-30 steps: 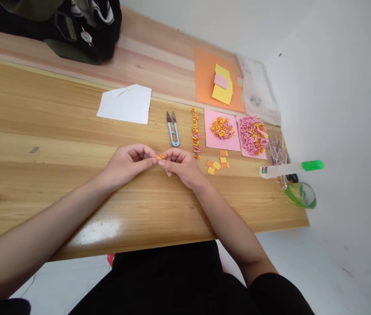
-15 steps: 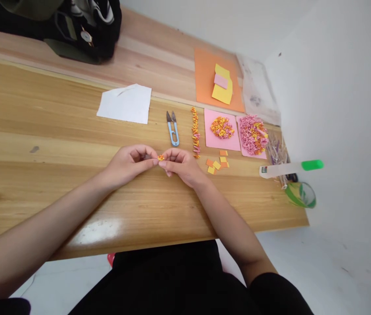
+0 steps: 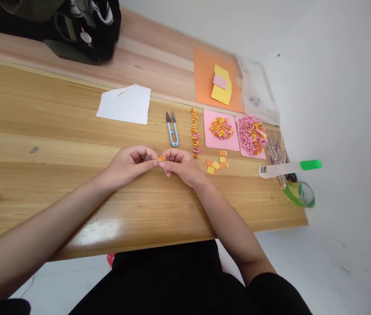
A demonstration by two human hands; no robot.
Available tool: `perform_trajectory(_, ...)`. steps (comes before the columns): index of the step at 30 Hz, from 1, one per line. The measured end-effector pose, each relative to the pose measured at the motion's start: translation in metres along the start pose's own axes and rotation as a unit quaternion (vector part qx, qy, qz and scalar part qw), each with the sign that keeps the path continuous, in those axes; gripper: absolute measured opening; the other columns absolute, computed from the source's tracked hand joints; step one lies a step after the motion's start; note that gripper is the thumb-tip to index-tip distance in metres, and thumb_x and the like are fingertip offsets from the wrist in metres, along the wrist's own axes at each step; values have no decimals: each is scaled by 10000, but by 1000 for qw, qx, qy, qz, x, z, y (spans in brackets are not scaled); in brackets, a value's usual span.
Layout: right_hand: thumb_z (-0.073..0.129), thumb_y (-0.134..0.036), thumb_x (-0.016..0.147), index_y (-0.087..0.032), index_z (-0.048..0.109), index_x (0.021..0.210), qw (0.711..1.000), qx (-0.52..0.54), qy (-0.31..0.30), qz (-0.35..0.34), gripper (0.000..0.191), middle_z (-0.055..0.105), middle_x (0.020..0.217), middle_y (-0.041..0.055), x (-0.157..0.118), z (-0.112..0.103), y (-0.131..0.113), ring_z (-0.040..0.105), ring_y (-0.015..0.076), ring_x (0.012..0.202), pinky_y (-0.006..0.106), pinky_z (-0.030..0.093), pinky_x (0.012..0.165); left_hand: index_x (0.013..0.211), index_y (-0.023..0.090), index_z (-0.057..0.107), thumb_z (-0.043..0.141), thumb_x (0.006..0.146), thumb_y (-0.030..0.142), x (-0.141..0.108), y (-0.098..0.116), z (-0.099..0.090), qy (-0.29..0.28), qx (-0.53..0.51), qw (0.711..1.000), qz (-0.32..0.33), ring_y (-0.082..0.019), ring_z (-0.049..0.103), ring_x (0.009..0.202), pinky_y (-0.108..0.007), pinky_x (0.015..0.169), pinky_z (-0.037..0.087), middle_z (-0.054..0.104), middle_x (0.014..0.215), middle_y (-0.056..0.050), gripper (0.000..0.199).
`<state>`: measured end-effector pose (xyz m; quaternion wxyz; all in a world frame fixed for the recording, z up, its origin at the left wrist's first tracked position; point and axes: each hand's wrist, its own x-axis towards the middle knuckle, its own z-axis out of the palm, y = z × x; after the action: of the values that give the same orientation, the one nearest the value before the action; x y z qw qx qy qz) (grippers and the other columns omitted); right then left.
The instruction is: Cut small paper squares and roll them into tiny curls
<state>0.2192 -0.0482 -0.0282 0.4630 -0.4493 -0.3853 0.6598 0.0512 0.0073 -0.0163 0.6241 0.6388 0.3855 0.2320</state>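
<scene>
My left hand and my right hand meet above the wooden table. Between their pinched fingertips sits a tiny orange and yellow piece, too small to make out fully. Just beyond the hands lie blue thread snips, blades pointing away. Right of the snips runs a row of small orange, yellow and pink pieces. Little orange and yellow paper squares are scattered to the right of my right hand.
Pink sheets carry a smaller heap and a larger pink heap of small pieces. A white paper, an orange sheet, a black bag, a green-capped tube and a green-edged bowl stand around.
The small piece between my fingertips shows slightly less, as if turned a little. Both hands have stayed in nearly the same place.
</scene>
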Motion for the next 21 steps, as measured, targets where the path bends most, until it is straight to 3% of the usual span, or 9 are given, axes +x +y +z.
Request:
perform_trajectory(8, 818, -352, 602, -174, 563, 721, 1000, 15, 18, -5, 333, 540, 525, -86, 0, 1, 0, 457, 48, 447, 201, 374, 469, 680, 157, 628, 744, 633, 421, 0, -1, 1, 14, -17, 1000, -4, -111, 490, 581, -227, 567, 382, 582, 609, 10, 292)
perform_trajectory(21, 749, -267, 646, -177, 556, 714, 999, 13, 43, -28, 224, 543, 521, -85, 2, 1, 5, 461, 49, 441, 201, 371, 470, 683, 159, 636, 768, 614, 481, -2, -2, 5, 44, -20, 999, 4, -134, 541, 634, -257, 621, 430, 625, 659, -8, 355)
